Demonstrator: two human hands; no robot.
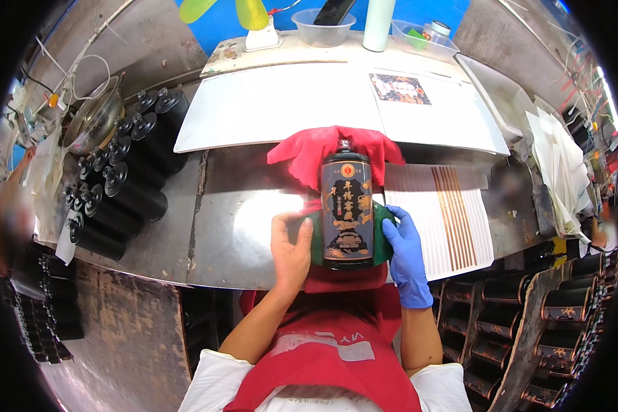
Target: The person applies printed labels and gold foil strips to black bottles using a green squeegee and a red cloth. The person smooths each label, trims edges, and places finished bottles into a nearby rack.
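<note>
A black bottle (pixel 347 206) with a dark label of gold figures and a short clear neck lies in front of me, its neck pointing away. Beneath its neck is a bunched red cloth (pixel 295 152). A dark green cloth or pad (pixel 379 233) shows on both sides of the bottle. My bare left hand (pixel 292 248) is closed at the pad's left edge, thumb on top, other fingers partly hidden. In a blue glove, my right hand (pixel 408 254) closes on the pad's right edge, beside the bottle.
Several black bottles (pixel 137 189) lie stacked at the left. On the right, a white sheet (pixel 419 226) carries brown-gold strips (pixel 454 216). White boards (pixel 268 103) and a printed card (pixel 401 89) lie farther back. Racks of labelled black bottles (pixel 498 323) stand at lower right.
</note>
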